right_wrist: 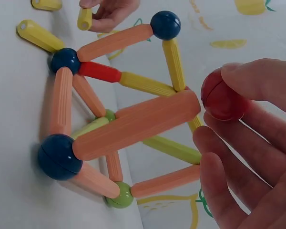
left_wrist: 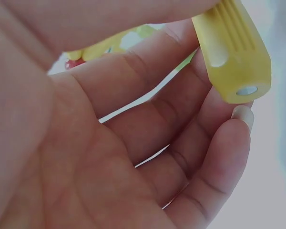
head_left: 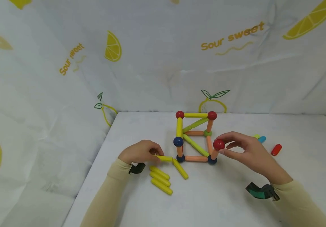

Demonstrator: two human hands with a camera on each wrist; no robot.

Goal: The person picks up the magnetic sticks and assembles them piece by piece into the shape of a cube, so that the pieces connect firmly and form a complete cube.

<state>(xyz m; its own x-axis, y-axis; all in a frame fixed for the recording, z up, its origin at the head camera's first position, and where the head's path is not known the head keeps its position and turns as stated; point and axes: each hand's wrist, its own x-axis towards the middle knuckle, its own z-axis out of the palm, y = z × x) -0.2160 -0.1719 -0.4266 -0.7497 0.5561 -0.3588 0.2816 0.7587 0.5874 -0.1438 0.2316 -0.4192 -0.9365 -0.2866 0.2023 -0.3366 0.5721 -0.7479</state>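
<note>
My left hand pinches a yellow magnetic stick between thumb and fingers; the left wrist view shows the metal tip of this stick. In the head view its far end overlaps a loose yellow stick. My right hand holds a red ball by thumb and fingertips. The ball is right at the top end of an upright orange stick, which rises from a blue ball. That stick belongs to a cube-like frame of orange, yellow and green sticks joined by balls.
Several yellow sticks lie in front of my left hand. Beyond my right hand are a red piece and a blue piece. Behind the white table hangs a lemon-print cloth.
</note>
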